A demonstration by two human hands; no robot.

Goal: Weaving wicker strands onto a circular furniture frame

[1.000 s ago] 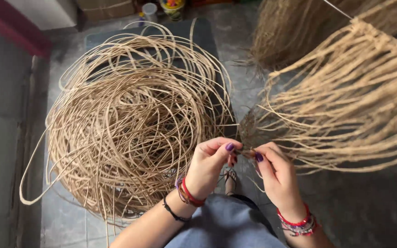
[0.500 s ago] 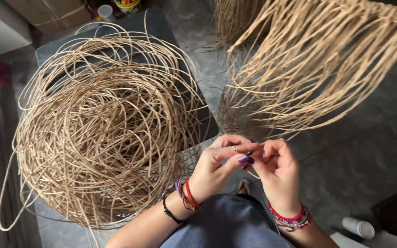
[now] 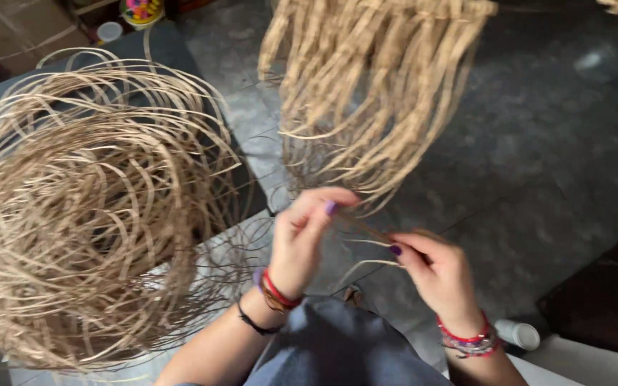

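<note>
Overhead view of two bare hands working a thin cane strand. The left hand (image 3: 302, 239) is curled, thumb and forefinger pinched together on the upper end of the strand (image 3: 366, 230), which runs slanting down and to the right between the two hands. The right hand (image 3: 438, 275) is likewise closed in a pinch, its fingertips gripping the lower end of the same strand; a second pale sliver curves out just below this grip. Both hands show purple-painted nails. The left wrist carries red bracelets (image 3: 275, 289) and a thin black band (image 3: 252, 323); the right wrist carries red and beaded bracelets (image 3: 466, 342).

Directly above the hands hangs a fringe of pale braided fibre cords (image 3: 373, 93), its loose ends reaching down to just above the left fingertips; whether the pinched strand belongs to this fringe cannot be told. To the left lies a large, loose coil of flat cane strips (image 3: 87, 214), resting on a grey tiled floor (image 3: 559, 143), with stray loops reaching close to the left forearm. A grey-blue garment (image 3: 337, 350) fills the lower centre. Near the right wrist, a small white cylinder (image 3: 520, 334) lies on the floor. At the upper left, partly blurred, stand a small cup (image 3: 110, 31) and a colourful container (image 3: 141, 11).
</note>
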